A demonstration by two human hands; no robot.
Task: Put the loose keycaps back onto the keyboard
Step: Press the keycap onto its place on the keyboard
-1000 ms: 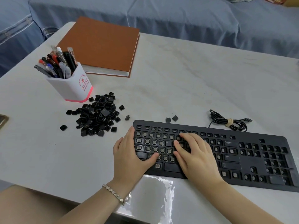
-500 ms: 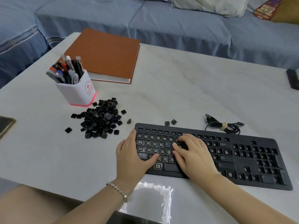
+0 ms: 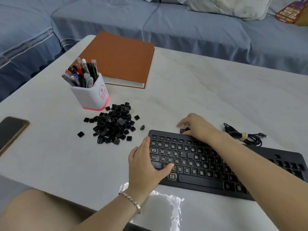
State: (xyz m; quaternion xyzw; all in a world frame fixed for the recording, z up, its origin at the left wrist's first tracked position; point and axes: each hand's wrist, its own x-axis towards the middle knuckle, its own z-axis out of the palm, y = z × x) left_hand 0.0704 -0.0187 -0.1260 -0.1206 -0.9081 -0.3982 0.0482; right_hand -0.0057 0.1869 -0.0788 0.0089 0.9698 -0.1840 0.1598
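Since half a second ago, our right hand (image 3: 198, 126) has left the letter rows and reached past the top edge of the flat black plastic keyboard (image 3: 196, 164), lower right of centre in the frame. It now rests, fingers curled and loosely spread, over the two stray black keycaps (image 3: 182, 130) lying on the pale marbled table (image 3: 191, 90) just above the keyboard; the fingertips (image 3: 179, 124) touch down around them, but we cannot tell whether a cap is already pinched. Our left hand (image 3: 143, 165), a silver link bracelet (image 3: 131, 201) at its wrist, has stayed where it was: flat and open, palm against the keyboard's left end, thumb laid across the lower key rows, holding nothing.

Most key sockets show bare, though R and T caps sit in place near the middle. The big heap of loose black keycaps (image 3: 113, 124) lies left of centre, apart from the keyboard, with a few strays around it. Just above the heap stands a white pen cup with a pink base (image 3: 92, 94), full of pens, and behind it a brown hardcover book (image 3: 120, 57). A dark phone (image 3: 10, 130) lies at the left edge, now more fully in view. The coiled black cable (image 3: 241, 135) sits right of our right hand. A blue sofa (image 3: 183, 27) fills the top.
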